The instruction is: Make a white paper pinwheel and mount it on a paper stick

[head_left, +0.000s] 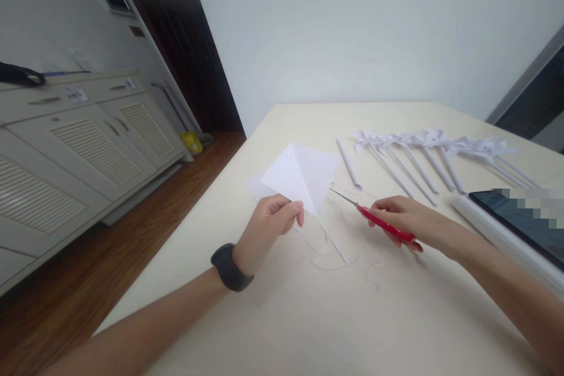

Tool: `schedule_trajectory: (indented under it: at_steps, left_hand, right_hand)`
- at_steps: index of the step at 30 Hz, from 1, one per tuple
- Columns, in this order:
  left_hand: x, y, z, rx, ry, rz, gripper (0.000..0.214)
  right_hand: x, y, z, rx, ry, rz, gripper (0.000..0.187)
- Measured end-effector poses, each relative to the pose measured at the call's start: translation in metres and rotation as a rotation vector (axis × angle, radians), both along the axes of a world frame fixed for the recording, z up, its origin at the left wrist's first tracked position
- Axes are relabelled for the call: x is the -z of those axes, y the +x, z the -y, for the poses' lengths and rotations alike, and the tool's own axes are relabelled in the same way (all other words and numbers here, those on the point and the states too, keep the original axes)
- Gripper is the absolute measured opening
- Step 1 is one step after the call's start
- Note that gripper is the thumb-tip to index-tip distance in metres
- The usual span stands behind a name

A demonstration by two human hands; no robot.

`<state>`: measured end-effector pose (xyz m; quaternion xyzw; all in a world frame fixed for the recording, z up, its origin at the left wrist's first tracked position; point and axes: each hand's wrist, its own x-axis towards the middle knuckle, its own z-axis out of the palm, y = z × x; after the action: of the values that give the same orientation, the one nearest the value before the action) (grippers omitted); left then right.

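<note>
My left hand [278, 215] pinches the lower edge of a creased white paper square [304, 173], held tilted above the table. Another white sheet [255, 185] shows partly behind it. In my right hand [396, 217] is a pair of red-handled scissors [383, 223]. Their blades point left, with the tip close to the paper's right corner; whether they touch it I cannot tell. Thin curled paper strips [332, 267] lie on the table below the two hands.
A rolled paper stick [349, 165] lies beyond the hands. Several paper pinwheels [432, 140] on paper sticks are lined up at the back right. A dark-screened device [515, 217] rests at the right on a white object. The pale table [264, 317] has its left edge above a wooden floor.
</note>
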<state>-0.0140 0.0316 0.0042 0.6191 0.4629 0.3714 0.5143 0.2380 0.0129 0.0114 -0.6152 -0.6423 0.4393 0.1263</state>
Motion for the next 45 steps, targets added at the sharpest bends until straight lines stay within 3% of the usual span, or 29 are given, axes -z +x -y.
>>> schedule_trajectory:
  at_steps: [6,14,21,33,36,40,45]
  left_hand:
    - [0.000,0.000,0.000,-0.002,0.004,-0.003,0.031]
    - [0.000,0.000,0.000,-0.006,-0.003,-0.002,0.032]
    - [0.000,-0.001,0.000,-0.001,-0.004,0.006,0.033]
    - [0.002,-0.001,0.000,0.006,0.006,0.030,0.032]
    - [0.004,-0.002,-0.003,0.004,0.013,0.033,0.032]
    - [0.008,-0.003,-0.006,0.002,0.027,0.018,0.032]
    - [0.011,0.002,-0.001,0.079,0.040,-0.083,0.031]
  right_hand:
    - [-0.001,-0.007,0.003,-0.013,-0.055,0.023,0.044]
    - [0.000,-0.004,0.001,0.035,-0.015,0.089,0.043]
    - [0.006,-0.006,0.004,-0.060,-0.021,0.071,0.042]
    - [0.010,-0.010,0.001,-0.105,0.056,0.039,0.031]
    - [0.012,-0.012,0.002,-0.061,0.058,-0.033,0.027]
    - [0.009,-0.021,0.006,0.064,0.059,-0.293,0.016]
    - [0.006,-0.040,0.012,0.189,0.127,-0.505,0.022]
